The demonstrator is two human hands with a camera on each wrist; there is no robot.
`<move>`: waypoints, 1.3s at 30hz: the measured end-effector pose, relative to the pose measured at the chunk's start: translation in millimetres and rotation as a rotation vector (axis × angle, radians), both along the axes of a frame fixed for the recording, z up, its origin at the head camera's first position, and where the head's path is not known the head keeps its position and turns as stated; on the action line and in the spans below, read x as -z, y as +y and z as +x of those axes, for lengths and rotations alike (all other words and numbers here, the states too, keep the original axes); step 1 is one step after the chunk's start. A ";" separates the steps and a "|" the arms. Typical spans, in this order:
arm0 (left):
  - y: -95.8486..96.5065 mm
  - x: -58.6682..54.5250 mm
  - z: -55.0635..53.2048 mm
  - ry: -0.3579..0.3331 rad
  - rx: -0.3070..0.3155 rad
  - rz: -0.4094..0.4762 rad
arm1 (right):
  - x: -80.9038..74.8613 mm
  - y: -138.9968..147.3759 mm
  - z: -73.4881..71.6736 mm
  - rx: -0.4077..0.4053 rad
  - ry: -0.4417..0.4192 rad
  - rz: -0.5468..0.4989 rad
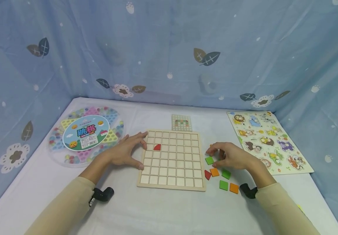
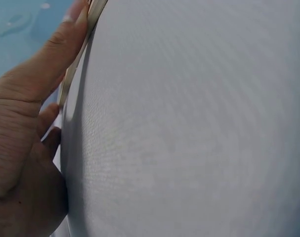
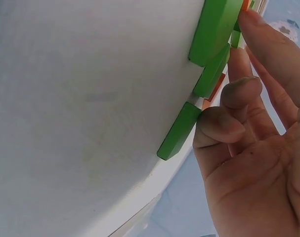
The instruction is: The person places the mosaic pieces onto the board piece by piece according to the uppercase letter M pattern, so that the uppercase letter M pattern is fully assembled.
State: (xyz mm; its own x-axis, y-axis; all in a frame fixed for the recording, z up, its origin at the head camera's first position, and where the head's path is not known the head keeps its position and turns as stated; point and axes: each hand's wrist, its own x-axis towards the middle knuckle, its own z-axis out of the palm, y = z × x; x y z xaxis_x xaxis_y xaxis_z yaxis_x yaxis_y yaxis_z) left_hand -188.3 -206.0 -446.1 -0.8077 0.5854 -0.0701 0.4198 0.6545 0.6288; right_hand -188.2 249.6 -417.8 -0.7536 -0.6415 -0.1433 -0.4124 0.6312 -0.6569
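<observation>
A wooden grid board [image 1: 169, 160] lies flat on the table with one red quarter-round tile [image 1: 157, 147] in a cell at its upper left. Along the board's left edge rests my left hand [image 1: 126, 150], thumb and fingers spread apart; the left wrist view shows the thumb [image 2: 61, 44] against the edge. Right of the board, my right hand [image 1: 230, 155] hovers low over loose tiles, its thumb tip beside an orange tile [image 1: 214, 172]. A green tile [image 1: 209, 160] lies between thumb and fingers, which stand apart. In the right wrist view, green tiles [image 3: 179, 131] lie near bent fingers.
More loose pieces lie nearby: a red one [image 1: 207, 175], a green one [image 1: 223, 185] and an orange one [image 1: 234, 188]. Behind the board is a small pattern card [image 1: 182, 123]. A round Chinese checkers set [image 1: 86, 133] stands left, an animal puzzle board [image 1: 270, 143] right.
</observation>
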 end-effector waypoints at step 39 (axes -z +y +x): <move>0.3 -0.1 -0.4 0.010 0.006 0.007 | -9.3 -16.7 -13.7 0.017 0.066 -0.174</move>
State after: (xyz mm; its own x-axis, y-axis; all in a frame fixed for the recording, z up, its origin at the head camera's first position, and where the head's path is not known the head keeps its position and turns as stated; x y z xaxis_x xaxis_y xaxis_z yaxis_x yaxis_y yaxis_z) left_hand -188.6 -205.7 -446.0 -0.8049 0.5906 -0.0583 0.4298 0.6478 0.6290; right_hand -201.9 232.9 -408.5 -0.7686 -0.6394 0.0188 -0.4483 0.5174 -0.7290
